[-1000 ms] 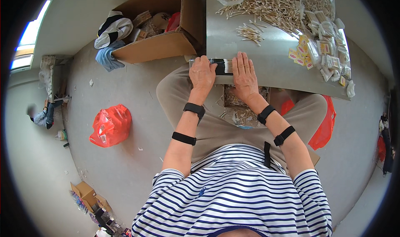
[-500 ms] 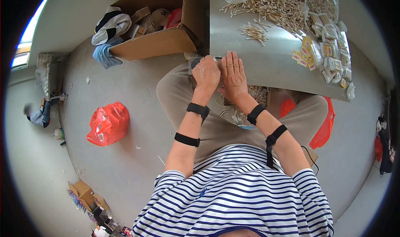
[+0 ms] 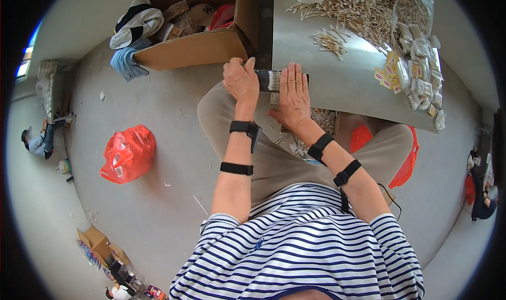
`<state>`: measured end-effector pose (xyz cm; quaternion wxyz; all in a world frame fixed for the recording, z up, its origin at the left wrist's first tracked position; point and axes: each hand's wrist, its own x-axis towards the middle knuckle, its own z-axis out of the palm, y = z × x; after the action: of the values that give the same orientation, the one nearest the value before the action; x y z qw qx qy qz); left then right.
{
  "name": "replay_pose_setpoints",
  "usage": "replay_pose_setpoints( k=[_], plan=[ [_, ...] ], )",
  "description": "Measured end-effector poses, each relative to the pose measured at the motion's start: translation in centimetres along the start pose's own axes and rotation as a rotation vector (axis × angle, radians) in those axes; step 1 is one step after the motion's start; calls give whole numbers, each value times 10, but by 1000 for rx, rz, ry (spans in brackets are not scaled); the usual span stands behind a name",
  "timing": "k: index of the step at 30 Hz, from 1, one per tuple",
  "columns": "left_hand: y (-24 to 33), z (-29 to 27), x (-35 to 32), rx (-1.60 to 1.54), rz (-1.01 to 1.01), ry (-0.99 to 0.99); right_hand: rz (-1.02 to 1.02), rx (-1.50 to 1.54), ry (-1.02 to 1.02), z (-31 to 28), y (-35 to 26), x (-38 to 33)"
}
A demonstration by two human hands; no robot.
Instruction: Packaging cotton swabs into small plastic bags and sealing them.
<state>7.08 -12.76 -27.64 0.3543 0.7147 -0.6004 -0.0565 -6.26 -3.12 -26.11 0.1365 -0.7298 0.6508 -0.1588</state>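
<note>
A row of cotton swabs [image 3: 274, 81] lies side by side on a dark flat strip [image 3: 265, 84] at the table's near left corner. My right hand [image 3: 295, 97] rests flat over the right part of the strip, fingers straight and thumb out to the side. At the strip's left end my left hand [image 3: 241, 82] is closed, its fingers curled and its thumb pointing up; what it grips is hidden. Farther up the metal table [image 3: 316, 71] are a small bunch of swabs [image 3: 330, 43] and a large loose heap of them [image 3: 363, 15].
Small clear packs [image 3: 420, 73] and yellow cards [image 3: 389, 72] sit at the table's right. An open cardboard box [image 3: 195, 50] with clothes stands left of the table. A red plastic bag [image 3: 129, 153] is on the floor. Under the table's edge is a container of swabs [image 3: 322, 122].
My left hand has shifted left, away from my right hand, uncovering more of the dark strip and its swabs. The right hand stays flat in about the same place.
</note>
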Motion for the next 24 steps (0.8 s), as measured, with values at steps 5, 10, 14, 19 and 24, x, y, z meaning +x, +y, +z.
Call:
replay_pose_setpoints(
  k=[5, 10, 14, 19, 24],
  plan=[
    [3, 17, -12, -95, -176, -311, 3, -9, 27, 6, 1, 0],
    [-1, 27, -18, -134, -132, -265, 13, 2, 23, 6, -4, 2],
    [1, 28, -19, -150, -121, -270, 21, 16, 40, 8, -7, 3],
    [-4, 31, -19, -205, -104, -256, 4, 32, 51, 9, -10, 5],
    [-12, 39, -19, -53, 322, -249, 24, 13, 69, 3, -8, 6]
  ],
)
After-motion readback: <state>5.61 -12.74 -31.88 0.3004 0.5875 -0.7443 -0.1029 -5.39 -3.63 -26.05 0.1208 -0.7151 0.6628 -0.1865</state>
